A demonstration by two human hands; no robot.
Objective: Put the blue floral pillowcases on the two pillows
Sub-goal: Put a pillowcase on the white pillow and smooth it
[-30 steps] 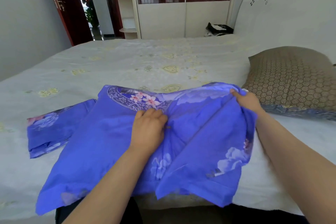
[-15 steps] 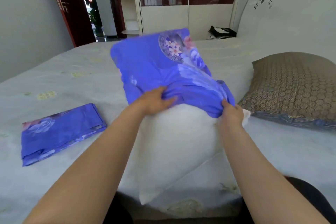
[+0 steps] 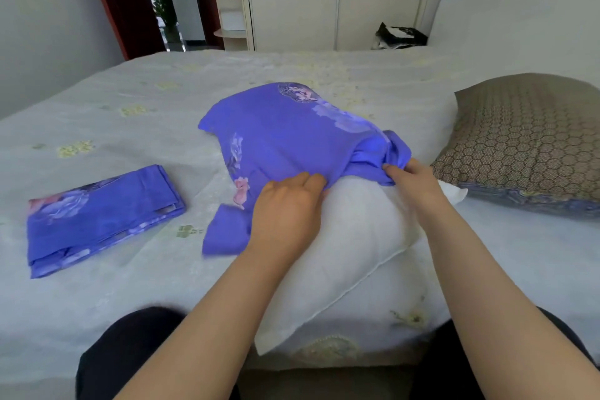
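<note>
A white pillow [image 3: 350,247] lies on the bed in front of me, its far half covered by a blue floral pillowcase [image 3: 285,136]. My left hand [image 3: 285,211] grips the pillowcase's open edge at the pillow's middle. Over at the pillow's right side, bunched blue fabric is pinched by my right hand [image 3: 412,185]. A second blue floral pillowcase [image 3: 100,217] lies folded on the bed at the left. At the right, against the headboard, rests a second pillow [image 3: 529,143] in a brown honeycomb-patterned cover.
The bed [image 3: 162,101] has a pale sheet with faint yellow flowers. A white headboard [image 3: 519,10] rises at the right. Behind the bed stand a wardrobe [image 3: 334,10], a corner shelf and an open dark red door [image 3: 123,0]. A black bag [image 3: 399,36] sits past the bed.
The pillow with the pillowcase, held raised half a second ago, now lies lower on the bed. Both hands have drawn the blue fabric a little further toward me over the pillow.
</note>
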